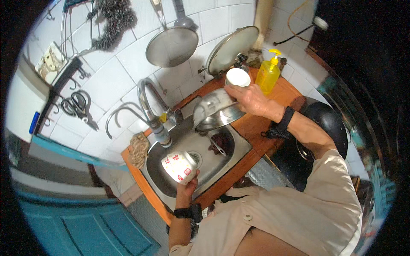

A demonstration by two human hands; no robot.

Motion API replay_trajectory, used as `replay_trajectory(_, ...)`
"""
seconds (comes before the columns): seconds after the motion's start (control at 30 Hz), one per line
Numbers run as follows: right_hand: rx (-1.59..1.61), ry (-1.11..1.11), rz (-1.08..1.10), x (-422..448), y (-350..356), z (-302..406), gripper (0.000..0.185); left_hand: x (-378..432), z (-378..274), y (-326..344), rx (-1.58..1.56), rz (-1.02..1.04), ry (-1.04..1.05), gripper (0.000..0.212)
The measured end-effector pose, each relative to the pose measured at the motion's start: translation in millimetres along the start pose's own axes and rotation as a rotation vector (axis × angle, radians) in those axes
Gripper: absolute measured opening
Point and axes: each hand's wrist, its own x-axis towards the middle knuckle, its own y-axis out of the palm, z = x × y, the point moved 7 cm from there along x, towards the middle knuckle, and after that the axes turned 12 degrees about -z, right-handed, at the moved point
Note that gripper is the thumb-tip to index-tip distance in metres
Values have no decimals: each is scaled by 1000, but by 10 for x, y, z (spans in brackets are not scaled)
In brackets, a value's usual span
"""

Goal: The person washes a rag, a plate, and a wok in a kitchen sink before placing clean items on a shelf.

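Note:
My left hand (189, 188) holds a white bowl with red printed marks (179, 167), tilted over the stainless steel sink (179, 144). At the back right, my right hand (253, 100) has its fingers against the near side of a small white bowl (238, 77) and appears to grip it. Just below that hand, a stainless steel basin (211, 107) stands tilted at the sink's right end, partly covered by the hand. A dark mesh-like item with a light handle (221, 145) lies in the sink under the basin.
The chrome faucet (148, 96) arches over the sink's left end, near a striped cloth (138, 150). A yellow pump bottle (268, 72) and a leaning glass lid (232, 51) stand behind. A black wok (326, 121) is beside my right forearm. Scissors (77, 105) and a strainer (172, 46) hang on the tiles.

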Motion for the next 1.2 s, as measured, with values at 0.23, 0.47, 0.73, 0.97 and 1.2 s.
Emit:
replay_trajectory(0.23,-432,-344,-294,-110,-695,686,41,-1,153,126,-11,-5,-329,31)
replay_trajectory(0.47,-429,-118,-521,-500,-2095,1290,29,64,1262,998,735,145,-429,36)
replay_trajectory(0.73,-1035,187,-423,-2086,-3844,2729,31,-929,2927,961,1259,458,-726,43)
replay_trajectory(0.97,-1606,787,-402,-4230,-5152,4643,37,-2080,4112,173,1565,673,-931,50)
replay_trajectory(1.2,-1268,1791,-1740,-7022,-4974,6786,20,-3143,5042,-764,1873,1153,-1150,57)
